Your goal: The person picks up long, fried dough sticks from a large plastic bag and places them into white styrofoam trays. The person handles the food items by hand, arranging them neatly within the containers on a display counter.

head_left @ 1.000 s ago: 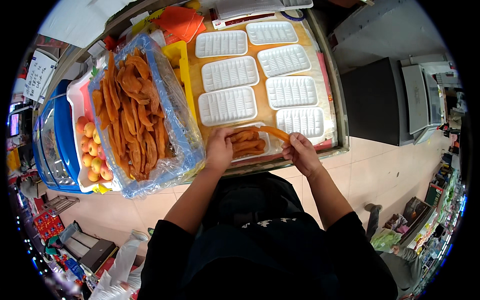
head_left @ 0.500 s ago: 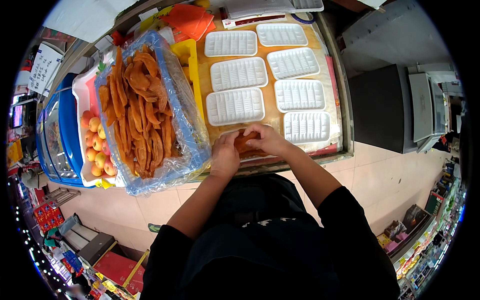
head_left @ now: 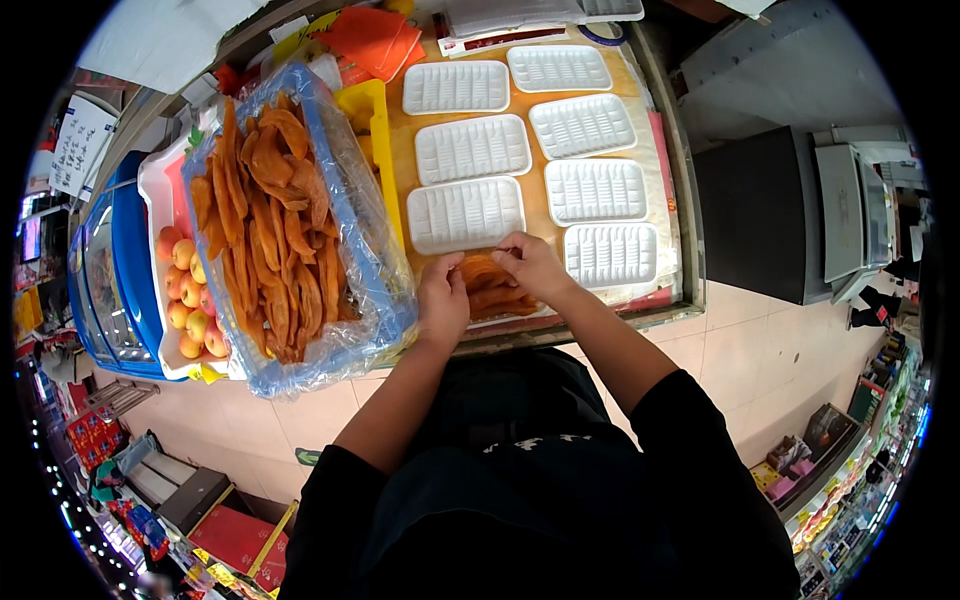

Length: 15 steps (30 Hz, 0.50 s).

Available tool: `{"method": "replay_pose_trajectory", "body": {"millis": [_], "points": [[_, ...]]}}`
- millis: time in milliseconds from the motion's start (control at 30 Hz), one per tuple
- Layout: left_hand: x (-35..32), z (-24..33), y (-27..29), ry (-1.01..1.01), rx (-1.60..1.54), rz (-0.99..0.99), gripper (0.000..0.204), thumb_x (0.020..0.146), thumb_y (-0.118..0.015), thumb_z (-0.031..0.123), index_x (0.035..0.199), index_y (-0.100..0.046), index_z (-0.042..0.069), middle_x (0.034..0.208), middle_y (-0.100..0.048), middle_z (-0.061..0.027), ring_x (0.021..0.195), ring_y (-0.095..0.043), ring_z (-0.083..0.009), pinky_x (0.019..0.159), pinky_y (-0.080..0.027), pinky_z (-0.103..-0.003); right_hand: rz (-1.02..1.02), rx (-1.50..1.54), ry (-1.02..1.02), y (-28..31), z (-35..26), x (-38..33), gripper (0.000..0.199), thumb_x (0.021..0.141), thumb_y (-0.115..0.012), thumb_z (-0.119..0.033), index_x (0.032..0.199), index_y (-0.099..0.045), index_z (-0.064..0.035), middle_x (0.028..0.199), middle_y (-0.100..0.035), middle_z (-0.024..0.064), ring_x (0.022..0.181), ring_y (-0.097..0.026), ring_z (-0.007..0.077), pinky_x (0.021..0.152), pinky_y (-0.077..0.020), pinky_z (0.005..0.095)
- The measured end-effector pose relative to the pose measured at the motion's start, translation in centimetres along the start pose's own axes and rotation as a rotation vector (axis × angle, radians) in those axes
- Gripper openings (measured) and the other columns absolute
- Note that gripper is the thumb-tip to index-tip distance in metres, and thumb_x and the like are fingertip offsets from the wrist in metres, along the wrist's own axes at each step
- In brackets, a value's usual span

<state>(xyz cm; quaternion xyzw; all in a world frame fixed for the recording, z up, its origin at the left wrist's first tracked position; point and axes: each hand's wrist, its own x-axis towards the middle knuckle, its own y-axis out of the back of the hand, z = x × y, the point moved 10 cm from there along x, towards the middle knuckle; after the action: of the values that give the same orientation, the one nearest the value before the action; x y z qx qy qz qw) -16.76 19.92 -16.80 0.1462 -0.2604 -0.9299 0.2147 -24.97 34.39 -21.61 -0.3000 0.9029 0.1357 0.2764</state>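
Close in front of me, orange-brown dried sweet potato strips (head_left: 492, 288) lie side by side on a white tray, whose pale edge barely shows beneath them. My right hand (head_left: 535, 268) has its thumb and fingers closed on the far edge of these strips. At their left side, my left hand (head_left: 442, 300) curls with its fingertips against the strips; its grip is partly hidden. To the left, a blue crate (head_left: 375, 225) lined with clear plastic holds a large heap of the same strips (head_left: 275, 225).
Several white ribbed foam trays (head_left: 466, 215) stand in two columns on the tabletop (head_left: 537, 215). A yellow crate (head_left: 385, 150) is beside the blue one. Farther left is a white box (head_left: 150, 230) of red-yellow fruit (head_left: 190, 290). Orange bags (head_left: 370, 42) lie at the back.
Both hands have drawn slightly apart, uncovering more of the strips between them. My right hand has shifted a little toward the far edge of the strips.
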Motion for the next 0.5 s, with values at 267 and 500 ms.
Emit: {"method": "replay_pose_trajectory", "body": {"millis": [267,500], "points": [[0.2,-1.4,-1.2,-0.032,0.194,-0.099,0.025,0.084,-0.052,0.000,0.105,-0.065,0.005,0.103,-0.063,-0.0188,0.096,-0.060,-0.0339,0.085,-0.047,-0.038,-0.011,-0.241,0.136,-0.4,-0.3,-0.3,0.013,0.081,-0.066,-0.011,0.089,-0.065,-0.0014,0.079,-0.062,0.0116,0.073,-0.063,0.0187,0.060,-0.0505,0.0304],[0.0,-0.3,-2.2,-0.083,0.364,-0.202,0.035,0.078,-0.050,-0.005,0.108,-0.065,0.006,0.101,-0.056,-0.0179,0.096,-0.055,-0.0371,0.087,-0.044,-0.042,0.046,-0.099,0.233,1.1,-1.0,-1.3,0.015,0.078,-0.065,-0.006,0.092,-0.063,-0.0031,0.085,-0.058,0.0127,0.075,-0.061,0.0246,0.066,-0.0502,0.0336]]}}
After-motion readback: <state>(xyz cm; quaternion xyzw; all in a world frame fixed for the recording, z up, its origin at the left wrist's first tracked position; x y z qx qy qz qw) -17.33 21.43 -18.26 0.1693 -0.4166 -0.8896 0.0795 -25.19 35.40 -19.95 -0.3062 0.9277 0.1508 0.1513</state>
